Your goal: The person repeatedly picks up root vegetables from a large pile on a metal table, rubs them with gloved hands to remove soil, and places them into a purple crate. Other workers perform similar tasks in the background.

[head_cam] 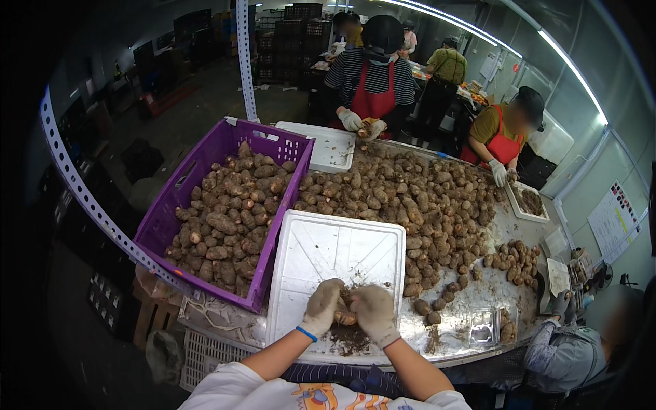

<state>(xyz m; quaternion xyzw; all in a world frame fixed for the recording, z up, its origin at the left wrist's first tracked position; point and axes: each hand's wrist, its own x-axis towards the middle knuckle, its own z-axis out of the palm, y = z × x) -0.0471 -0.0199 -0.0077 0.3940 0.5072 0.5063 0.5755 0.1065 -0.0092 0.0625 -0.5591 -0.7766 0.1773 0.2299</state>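
My left hand (324,306), in a pale work glove with a blue band at the wrist, grips a brown taro corm (345,315). My right hand (374,311), gloved too, presses at the other side of the corm. Its fingers partly cover the corm, so their exact hold is hidden. Both hands are over a white foam lid (312,251) lying on the table. Loose dirt and fibres (353,340) are scattered on the lid beneath and around my hands.
At left, a purple plastic crate (271,246) holds many taro corms. A large heap of corms (430,205) spreads across the metal table (464,328). A clear plastic box (483,325) stands at right. Co-workers (376,84) stand across the table; another person (569,353) is at right.
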